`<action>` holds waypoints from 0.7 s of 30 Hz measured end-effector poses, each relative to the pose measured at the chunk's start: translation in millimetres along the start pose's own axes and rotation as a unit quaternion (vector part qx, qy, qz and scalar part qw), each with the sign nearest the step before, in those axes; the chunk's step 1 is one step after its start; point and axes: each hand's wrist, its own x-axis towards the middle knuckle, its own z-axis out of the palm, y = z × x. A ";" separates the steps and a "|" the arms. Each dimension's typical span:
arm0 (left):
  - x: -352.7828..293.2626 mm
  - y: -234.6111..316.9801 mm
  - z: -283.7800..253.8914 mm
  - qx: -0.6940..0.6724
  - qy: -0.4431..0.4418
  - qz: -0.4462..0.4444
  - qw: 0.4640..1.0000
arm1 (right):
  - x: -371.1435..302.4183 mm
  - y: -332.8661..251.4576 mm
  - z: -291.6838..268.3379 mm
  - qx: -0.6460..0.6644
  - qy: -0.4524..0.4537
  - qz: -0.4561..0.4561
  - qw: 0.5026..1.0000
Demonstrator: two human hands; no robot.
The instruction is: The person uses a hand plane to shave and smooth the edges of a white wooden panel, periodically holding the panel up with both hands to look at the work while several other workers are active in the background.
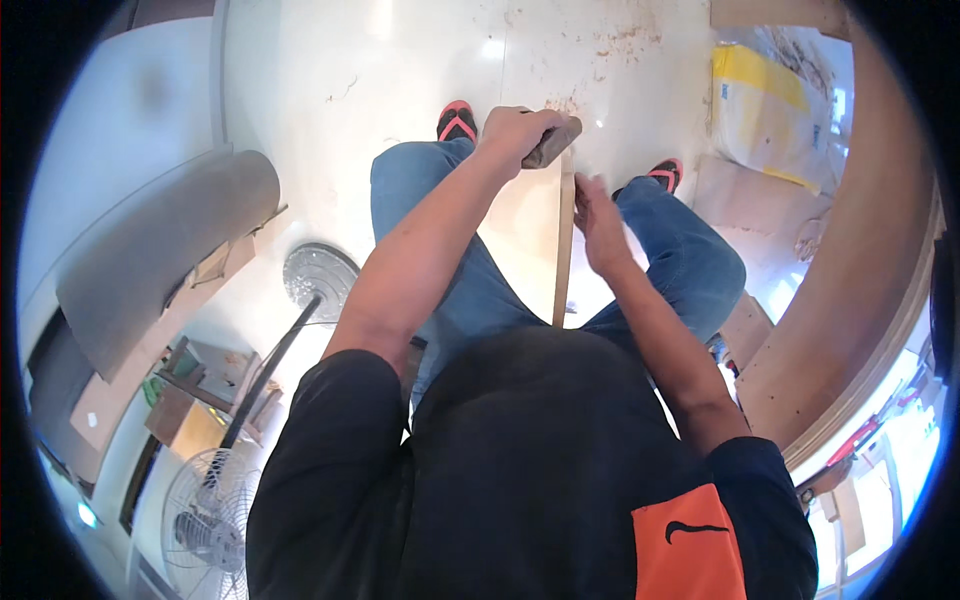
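Note:
A thin wooden board [563, 250] stands on edge between my knees, its narrow edge facing up and its pale face showing on the left. My left hand [512, 135] is wrapped over a dark grey-brown block [554, 146] at the board's far end. The block looks like a sanding block; its underside is hidden. Just right of the board's edge is my right hand [600, 225], its fingers stretched forward and slightly blurred, with nothing seen in them. Whether it touches the board, I cannot tell.
Wood dust [625, 40] lies scattered on the pale floor ahead. A white and yellow sack [765, 120] sits at the far right, beside a large curved wooden panel [835, 290]. To my left are a standing fan [210, 530], its round base [318, 272] and a grey curved sheet [170, 250].

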 end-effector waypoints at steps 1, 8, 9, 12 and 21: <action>-4.6 -3.7 -4.6 -0.001 -0.008 -0.012 1.000 | 4.6 -7.3 0.1 0.095 0.035 0.063 0.993; -36.1 15.5 3.7 0.151 -0.033 -0.087 0.984 | 88.1 -30.9 -0.3 -0.141 0.137 -0.066 0.978; -38.8 18.5 4.9 0.143 -0.035 -0.098 0.984 | 97.8 -28.0 -1.1 -0.320 0.121 -0.160 0.926; -42.4 23.3 7.7 0.182 -0.020 -0.107 0.977 | 110.9 -28.1 -0.9 -0.154 -0.049 0.078 0.984; -0.6 -1.8 40.0 0.181 -0.029 -0.120 0.976 | 139.6 22.2 -27.2 -0.272 0.015 -0.175 0.946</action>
